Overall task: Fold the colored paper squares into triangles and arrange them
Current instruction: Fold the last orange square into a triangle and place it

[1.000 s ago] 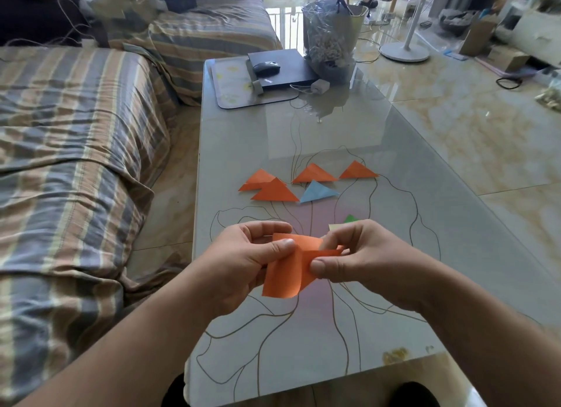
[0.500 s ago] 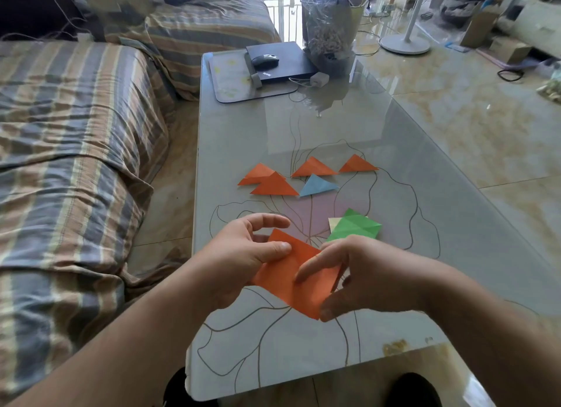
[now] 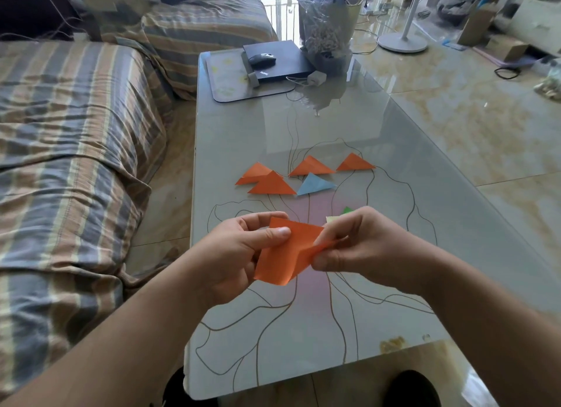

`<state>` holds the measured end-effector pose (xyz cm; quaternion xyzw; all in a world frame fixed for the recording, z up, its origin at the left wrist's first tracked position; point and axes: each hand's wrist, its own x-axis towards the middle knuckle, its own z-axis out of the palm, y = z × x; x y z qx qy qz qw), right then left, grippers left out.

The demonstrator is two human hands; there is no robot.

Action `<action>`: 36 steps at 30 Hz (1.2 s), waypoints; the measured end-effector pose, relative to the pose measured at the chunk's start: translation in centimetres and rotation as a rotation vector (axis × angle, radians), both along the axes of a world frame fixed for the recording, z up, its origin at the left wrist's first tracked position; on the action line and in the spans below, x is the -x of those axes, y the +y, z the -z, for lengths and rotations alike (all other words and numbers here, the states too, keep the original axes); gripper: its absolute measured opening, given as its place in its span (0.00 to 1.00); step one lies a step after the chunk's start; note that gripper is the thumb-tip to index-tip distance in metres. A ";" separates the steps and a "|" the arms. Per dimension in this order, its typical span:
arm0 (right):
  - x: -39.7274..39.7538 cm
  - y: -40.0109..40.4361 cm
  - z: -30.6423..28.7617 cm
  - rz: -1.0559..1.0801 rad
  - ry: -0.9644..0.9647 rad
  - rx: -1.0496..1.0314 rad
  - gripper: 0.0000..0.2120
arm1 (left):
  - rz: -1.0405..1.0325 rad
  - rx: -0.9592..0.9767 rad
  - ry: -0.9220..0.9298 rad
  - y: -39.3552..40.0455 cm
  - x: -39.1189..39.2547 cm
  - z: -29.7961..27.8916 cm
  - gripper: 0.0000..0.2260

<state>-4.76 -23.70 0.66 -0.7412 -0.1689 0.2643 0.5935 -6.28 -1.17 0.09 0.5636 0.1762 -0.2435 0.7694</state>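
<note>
I hold an orange paper square [image 3: 288, 254] above the table with both hands. My left hand [image 3: 239, 254] pinches its left edge between thumb and fingers. My right hand [image 3: 361, 248] pinches its right corner, and that corner curls over. Farther out on the glass table [image 3: 379, 127] lie several folded orange triangles [image 3: 271, 184] and one blue triangle [image 3: 314, 184]. A green paper [image 3: 347, 210] and a pale yellow paper [image 3: 331, 218] peek out just behind my right hand, mostly hidden.
A closed black laptop [image 3: 285, 60] with a mouse [image 3: 262, 59], a mat [image 3: 230, 78] and a bucket in plastic wrap [image 3: 328, 27] stand at the table's far end. A striped sofa [image 3: 69, 151] runs along the left. Tiled floor with a fan base [image 3: 402, 42] lies to the right.
The orange paper was lowered and flattened half a second ago, then lifted again; its right corner is now bent over. My right hand now covers most of the green paper.
</note>
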 end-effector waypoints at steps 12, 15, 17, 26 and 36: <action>-0.2 1.0 0.0 0.278 0.181 0.057 0.12 | -0.001 -0.018 -0.038 -1.3 1.1 0.2 0.11; -0.2 1.1 0.2 0.308 0.209 0.075 0.14 | -0.012 -0.030 -0.029 -1.4 1.2 0.2 0.08; -0.2 1.2 0.2 0.315 0.226 0.083 0.13 | -0.010 -0.033 -0.028 -1.4 1.2 0.0 0.07; -0.2 1.1 0.1 0.328 0.220 0.137 0.13 | 0.004 -0.023 -0.021 -1.6 1.4 0.0 0.07; 0.0 1.2 0.1 0.352 0.204 0.174 0.12 | 0.014 -0.096 -0.080 -1.9 1.5 0.7 0.06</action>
